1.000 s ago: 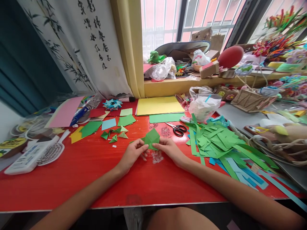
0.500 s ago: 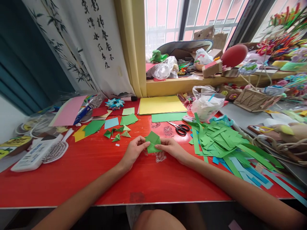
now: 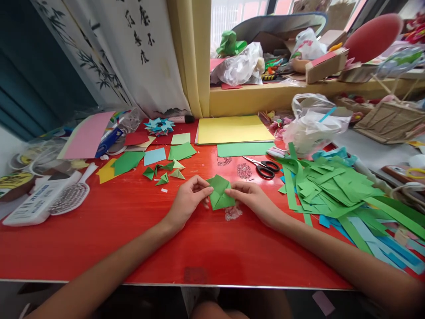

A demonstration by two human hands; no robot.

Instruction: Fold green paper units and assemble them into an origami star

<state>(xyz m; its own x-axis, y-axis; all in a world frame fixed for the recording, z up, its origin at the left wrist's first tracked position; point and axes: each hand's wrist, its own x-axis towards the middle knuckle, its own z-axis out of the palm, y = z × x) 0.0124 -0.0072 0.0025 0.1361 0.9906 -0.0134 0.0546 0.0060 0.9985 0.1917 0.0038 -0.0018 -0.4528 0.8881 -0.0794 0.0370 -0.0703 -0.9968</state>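
place: home craft table [image 3: 133,239] | signs: folded paper [image 3: 219,198] between left hand [image 3: 187,202] and right hand [image 3: 257,201]; scissors [image 3: 265,167] just beyond; paper scraps [image 3: 328,186] to the right; hairbrush [image 3: 68,199] far left; curtain [image 3: 191,53] behind

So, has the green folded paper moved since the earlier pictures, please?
No: the green folded paper still sits just up-left of the clear smear, left of the scissors; only the view shifted.
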